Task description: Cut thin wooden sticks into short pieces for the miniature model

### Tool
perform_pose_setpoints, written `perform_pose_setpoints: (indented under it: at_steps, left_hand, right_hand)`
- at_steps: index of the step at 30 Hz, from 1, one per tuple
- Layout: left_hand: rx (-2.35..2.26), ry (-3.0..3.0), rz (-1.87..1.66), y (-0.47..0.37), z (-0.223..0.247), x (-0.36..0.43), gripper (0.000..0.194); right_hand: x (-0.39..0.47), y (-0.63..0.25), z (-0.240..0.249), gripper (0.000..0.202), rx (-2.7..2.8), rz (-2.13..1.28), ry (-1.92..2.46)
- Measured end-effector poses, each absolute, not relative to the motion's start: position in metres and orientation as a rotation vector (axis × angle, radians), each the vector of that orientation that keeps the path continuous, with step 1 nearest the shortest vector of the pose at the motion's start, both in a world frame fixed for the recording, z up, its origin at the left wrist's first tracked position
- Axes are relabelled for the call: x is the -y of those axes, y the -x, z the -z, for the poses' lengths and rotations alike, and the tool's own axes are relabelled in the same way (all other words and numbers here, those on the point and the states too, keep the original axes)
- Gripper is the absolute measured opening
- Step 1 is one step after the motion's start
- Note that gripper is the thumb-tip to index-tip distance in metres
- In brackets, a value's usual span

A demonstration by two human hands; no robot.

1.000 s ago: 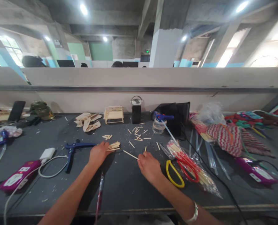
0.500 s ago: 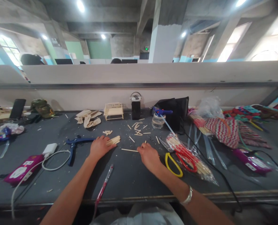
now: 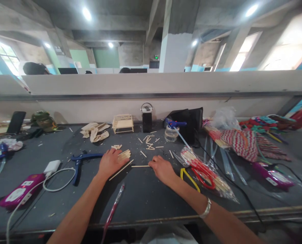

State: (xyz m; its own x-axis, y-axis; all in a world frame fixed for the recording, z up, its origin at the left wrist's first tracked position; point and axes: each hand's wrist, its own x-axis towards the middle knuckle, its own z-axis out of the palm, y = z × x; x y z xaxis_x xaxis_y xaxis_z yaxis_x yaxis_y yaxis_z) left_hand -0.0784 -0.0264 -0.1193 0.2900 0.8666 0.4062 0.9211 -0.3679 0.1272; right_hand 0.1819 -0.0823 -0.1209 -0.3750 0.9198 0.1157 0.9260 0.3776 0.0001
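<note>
My left hand (image 3: 110, 164) is closed around a bundle of thin wooden sticks (image 3: 125, 155), low over the dark table, with their ends poking out past the fingers. One loose wooden stick (image 3: 121, 170) lies slanted beside the thumb. With the fingertips pinched together, my right hand (image 3: 162, 168) holds the end of another wooden stick (image 3: 140, 166), which points left toward the bundle. Short cut sticks (image 3: 149, 146) are scattered beyond both hands. A small wooden model bed (image 3: 123, 124) stands at the back.
Left of my left hand lies a blue cutter tool (image 3: 77, 166). A pen (image 3: 114, 205) rests in front. Yellow-and-red-handled scissors (image 3: 204, 178) and a bag of sticks (image 3: 218, 179) lie right of my right hand. A blue glue gun (image 3: 176, 124) sits on a jar (image 3: 170, 135).
A loose stick now shows beside my left thumb, and the bundle looks more spread out. My right hand still holds its stick. The view has tilted slightly.
</note>
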Motion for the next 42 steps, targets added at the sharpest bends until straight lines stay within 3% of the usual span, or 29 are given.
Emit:
perform_pose_setpoints:
  at_steps: [7, 21, 30, 42]
  left_hand:
    - [1.348, 2.479, 0.986, 0.067, 0.114, 0.031, 0.022]
    - [1.813, 2.184, 1.455, 0.063, 0.119, 0.038, 0.038]
    - [1.856, 2.061, 1.629, 0.082, 0.119, 0.024, 0.010]
    - [1.955, 2.280, 1.604, 0.077, 0.115, 0.025, 0.020]
  right_hand:
    - [0.080, -0.190, 0.130, 0.024, 2.459, 0.061, 1.557]
    - [0.080, -0.193, 0.133, 0.022, 2.194, -0.048, 1.385]
    - [0.080, -0.194, 0.127, 0.016, 2.294, -0.127, 1.535]
    - [0.076, -0.200, 0.127, 0.014, 2.394, -0.252, 1.501]
